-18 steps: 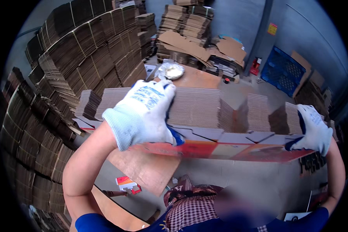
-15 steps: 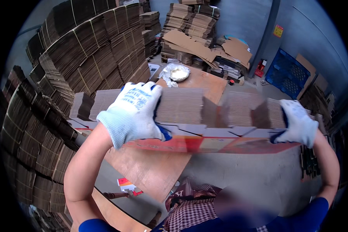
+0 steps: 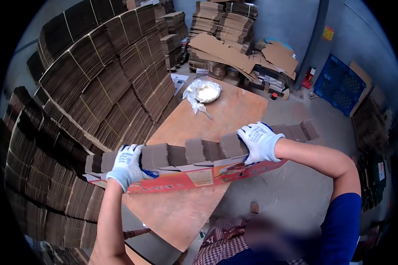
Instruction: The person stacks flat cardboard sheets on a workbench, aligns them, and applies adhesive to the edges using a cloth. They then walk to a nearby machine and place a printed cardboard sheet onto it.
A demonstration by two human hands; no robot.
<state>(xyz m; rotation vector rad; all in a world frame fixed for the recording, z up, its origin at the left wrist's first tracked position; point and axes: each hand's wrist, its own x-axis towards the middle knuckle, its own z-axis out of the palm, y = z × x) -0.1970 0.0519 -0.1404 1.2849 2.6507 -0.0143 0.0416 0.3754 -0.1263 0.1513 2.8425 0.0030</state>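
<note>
A long stack of flattened cardboard cartons [image 3: 199, 151] spans the middle of the view, its brown corrugated edges upward and a red printed side facing me. My left hand [image 3: 129, 164], in a white glove with blue palm, grips the stack's top near its left end. My right hand [image 3: 258, 142], gloved likewise, is closed over the top right of centre, fingers on the far side and thumb on the near side. Below the stack lies a wooden tabletop [image 3: 177, 210]. Whether the stack touches it is hard to tell.
A bowl of white paste [image 3: 207, 92] wrapped in clear plastic sits on the table's far part. Tall strapped bundles of cardboard [image 3: 101, 84] crowd the left. Loose cardboard sheets [image 3: 221, 51] lie at the back. A blue pallet [image 3: 340, 84] leans at the right wall.
The carton stack has shifted leftward and tilted, its right end now higher in view. My right hand has come left, closer to my left hand. The view has shifted slightly.
</note>
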